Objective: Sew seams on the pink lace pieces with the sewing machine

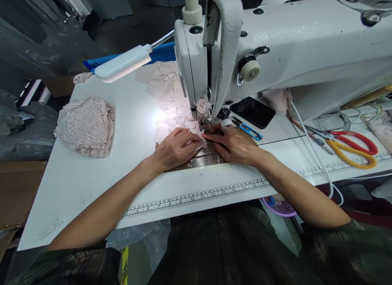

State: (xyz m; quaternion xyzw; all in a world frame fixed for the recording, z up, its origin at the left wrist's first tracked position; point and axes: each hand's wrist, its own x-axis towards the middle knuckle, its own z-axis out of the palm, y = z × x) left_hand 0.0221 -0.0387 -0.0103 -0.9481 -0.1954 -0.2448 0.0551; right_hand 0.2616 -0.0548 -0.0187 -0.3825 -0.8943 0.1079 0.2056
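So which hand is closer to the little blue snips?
The right hand. It rests just beside the blue snips, on their near-left side. The left hand lies farther left on the lace, beyond the right hand.

Place: a sewing workshop of the garment-trade kind.
Machine: a white industrial sewing machine (275,52) fills the table's far right side.
Table: a white table (92,174) with a ruler scale (199,195) printed along its front edge.
Light: a gooseneck lamp (122,64) shines on the needle area.
Material: a lace strip (167,89) runs under the needle; a stack of cut lace pieces (85,125) sits near the left edge.
Tools: thread snips (249,130) lie beside the machine; red and yellow scissors (352,144) lie toward the right edge.
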